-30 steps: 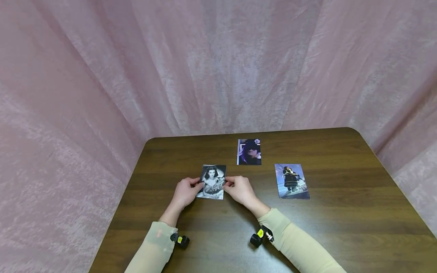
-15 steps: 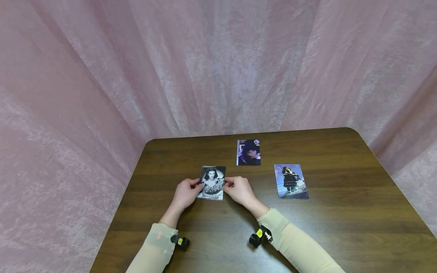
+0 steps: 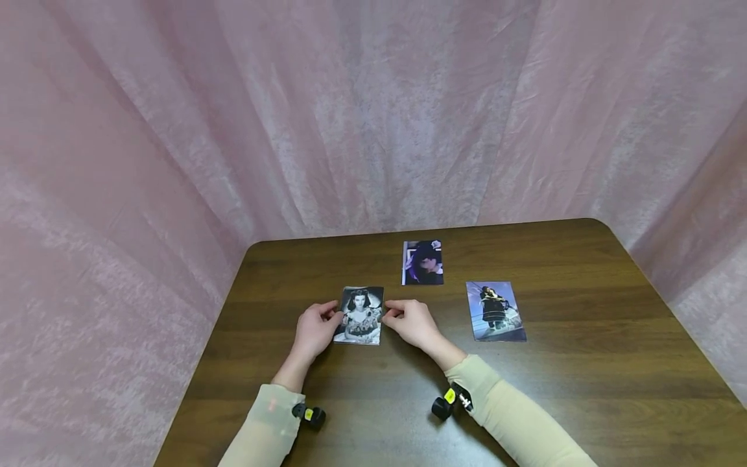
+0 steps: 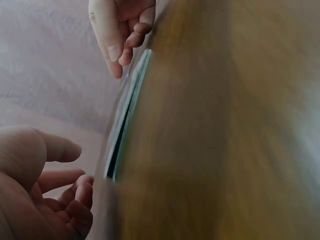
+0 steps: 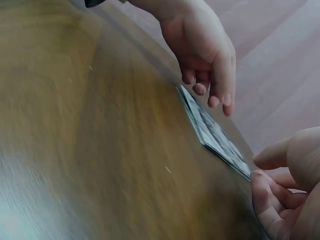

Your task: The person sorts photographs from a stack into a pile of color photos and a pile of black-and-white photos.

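Observation:
A small stack of photos (image 3: 360, 318) with a black-and-white portrait on top lies flat on the dark wooden table (image 3: 583, 363). My left hand (image 3: 315, 327) sits at its left edge with fingers loosely curled. In the left wrist view the left hand (image 4: 40, 190) stands a little apart from the stack (image 4: 127, 110). My right hand (image 3: 411, 322) is at the right edge. In the right wrist view its fingertips (image 5: 260, 182) sit right at the stack's corner (image 5: 212, 132), without a clear grip. Neither hand holds anything.
Two single photos lie farther out: one with a purple-haired figure (image 3: 423, 263) behind the stack, one of a couple (image 3: 495, 311) to the right. Pink curtain (image 3: 373, 117) encloses the table on three sides. Small black wrist cameras (image 3: 308, 413) (image 3: 448, 403) sit on my sleeves.
My fingers, which pinched the stack's two side edges, have come off it and both hands have eased outward. The stack now lies flat on the table, slightly nearer me.

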